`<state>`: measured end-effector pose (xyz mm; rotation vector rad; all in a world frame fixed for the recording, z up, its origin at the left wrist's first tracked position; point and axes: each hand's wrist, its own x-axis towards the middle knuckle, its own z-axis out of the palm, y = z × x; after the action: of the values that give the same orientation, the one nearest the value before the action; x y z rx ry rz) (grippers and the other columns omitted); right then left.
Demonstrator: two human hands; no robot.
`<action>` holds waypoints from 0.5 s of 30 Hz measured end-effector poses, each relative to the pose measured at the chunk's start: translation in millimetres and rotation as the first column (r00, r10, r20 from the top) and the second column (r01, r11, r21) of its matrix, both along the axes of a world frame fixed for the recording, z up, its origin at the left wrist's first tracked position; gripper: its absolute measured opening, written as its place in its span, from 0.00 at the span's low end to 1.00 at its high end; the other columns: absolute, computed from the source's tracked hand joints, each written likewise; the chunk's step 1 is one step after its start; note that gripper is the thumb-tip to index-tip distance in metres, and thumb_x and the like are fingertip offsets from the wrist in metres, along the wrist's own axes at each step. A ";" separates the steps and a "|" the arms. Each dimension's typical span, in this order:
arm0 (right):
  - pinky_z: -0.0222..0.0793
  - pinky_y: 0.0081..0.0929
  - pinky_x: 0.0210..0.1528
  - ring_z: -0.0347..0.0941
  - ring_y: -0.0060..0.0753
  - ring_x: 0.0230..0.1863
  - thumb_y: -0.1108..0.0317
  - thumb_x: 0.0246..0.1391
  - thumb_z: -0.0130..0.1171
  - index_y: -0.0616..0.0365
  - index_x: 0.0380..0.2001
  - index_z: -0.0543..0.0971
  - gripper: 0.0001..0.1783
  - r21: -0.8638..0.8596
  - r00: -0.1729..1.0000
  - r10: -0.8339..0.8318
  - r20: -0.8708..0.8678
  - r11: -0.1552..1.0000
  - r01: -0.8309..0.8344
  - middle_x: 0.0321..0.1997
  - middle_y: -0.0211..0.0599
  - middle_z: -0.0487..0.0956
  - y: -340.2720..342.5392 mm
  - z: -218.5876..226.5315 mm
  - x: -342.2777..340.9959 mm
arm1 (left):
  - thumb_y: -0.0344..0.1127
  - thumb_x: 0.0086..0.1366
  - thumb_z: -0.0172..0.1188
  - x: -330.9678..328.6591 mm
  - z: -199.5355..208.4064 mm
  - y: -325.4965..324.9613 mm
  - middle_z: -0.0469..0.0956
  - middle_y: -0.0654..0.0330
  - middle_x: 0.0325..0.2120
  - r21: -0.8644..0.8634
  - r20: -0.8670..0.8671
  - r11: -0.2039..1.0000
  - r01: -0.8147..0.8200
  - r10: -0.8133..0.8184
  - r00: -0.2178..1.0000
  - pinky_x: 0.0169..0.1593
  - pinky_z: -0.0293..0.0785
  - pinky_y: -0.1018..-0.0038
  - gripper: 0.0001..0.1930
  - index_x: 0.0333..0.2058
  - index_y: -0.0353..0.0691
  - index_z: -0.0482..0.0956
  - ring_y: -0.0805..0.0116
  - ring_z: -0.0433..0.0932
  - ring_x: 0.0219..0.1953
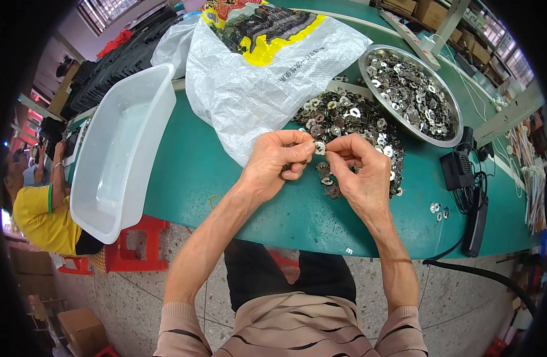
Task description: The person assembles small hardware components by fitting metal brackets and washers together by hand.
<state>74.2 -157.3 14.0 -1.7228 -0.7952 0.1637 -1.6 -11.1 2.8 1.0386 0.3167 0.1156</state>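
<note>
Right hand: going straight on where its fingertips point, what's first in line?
Likely the small silvery metal disc held by the left hand; the right hand may be touching it, depth unclear.

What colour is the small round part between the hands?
The small round part is silvery, like bare metal; the head view shows it best.

A red stool (154, 225) stands on speckled flooring (136, 303) beside the green table (273, 221), a barred window (110, 11) beyond.
</note>
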 end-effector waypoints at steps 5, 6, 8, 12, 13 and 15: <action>0.72 0.22 0.25 0.75 0.25 0.21 0.79 0.44 0.56 0.65 0.27 0.76 0.04 -0.034 0.999 -0.018 0.028 0.999 0.019 0.21 0.38 0.78 -0.2 -3.6 1.4 | 0.28 0.59 0.58 -0.4 -1.1 -1.4 0.67 0.66 0.19 -0.020 0.034 0.998 0.053 -0.053 0.998 0.17 0.50 0.86 0.05 0.32 0.33 0.74 0.83 0.60 0.17; 0.71 0.23 0.25 0.75 0.27 0.21 0.79 0.44 0.56 0.65 0.27 0.76 0.04 -0.067 0.998 0.000 0.070 0.998 0.004 0.21 0.39 0.78 -0.3 -4.6 1.9 | 0.28 0.59 0.58 -0.1 -0.7 -0.4 0.67 0.66 0.19 -0.007 0.040 1.000 0.027 -0.027 0.999 0.17 0.50 0.86 0.05 0.32 0.33 0.74 0.83 0.60 0.17; 0.71 0.24 0.26 0.75 0.29 0.21 0.79 0.44 0.55 0.66 0.27 0.76 0.04 -0.100 0.994 0.019 0.112 0.995 -0.008 0.21 0.40 0.77 -1.1 -6.4 3.7 | 0.28 0.59 0.58 0.4 -1.4 0.0 0.68 0.66 0.19 0.008 0.048 1.000 0.003 -0.003 0.999 0.17 0.50 0.86 0.05 0.32 0.34 0.74 0.83 0.60 0.17; 0.71 0.24 0.27 0.75 0.29 0.25 0.77 0.46 0.55 0.65 0.30 0.76 0.05 -0.164 0.995 0.066 0.078 0.985 -0.053 0.25 0.42 0.78 -4.8 -6.1 7.7 | 0.26 0.58 0.58 0.5 -3.6 -3.0 0.68 0.67 0.20 0.129 0.105 0.992 -0.019 0.005 0.994 0.18 0.50 0.86 0.04 0.32 0.34 0.74 0.84 0.59 0.17; 0.70 0.23 0.28 0.75 0.27 0.26 0.76 0.48 0.55 0.65 0.31 0.77 0.06 -0.130 0.996 0.092 -0.009 0.987 -0.092 0.26 0.41 0.78 -5.8 -4.6 8.2 | 0.26 0.58 0.58 0.1 -3.0 -4.3 0.68 0.67 0.19 0.159 0.120 0.986 -0.039 0.020 0.993 0.18 0.49 0.86 0.04 0.32 0.34 0.75 0.84 0.59 0.17; 0.70 0.22 0.29 0.75 0.26 0.27 0.75 0.50 0.54 0.64 0.33 0.77 0.07 -0.040 0.967 0.119 -0.223 0.991 -0.131 0.28 0.40 0.79 -6.2 1.4 10.6 | 0.26 0.58 0.58 -0.9 -1.9 -5.4 0.69 0.68 0.19 0.185 0.126 0.981 -0.056 0.033 0.992 0.18 0.49 0.86 0.04 0.32 0.34 0.75 0.84 0.58 0.17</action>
<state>84.8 -163.4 15.4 -1.6705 -0.7404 0.4586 -2.5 -16.5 0.9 1.2070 0.2210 0.2528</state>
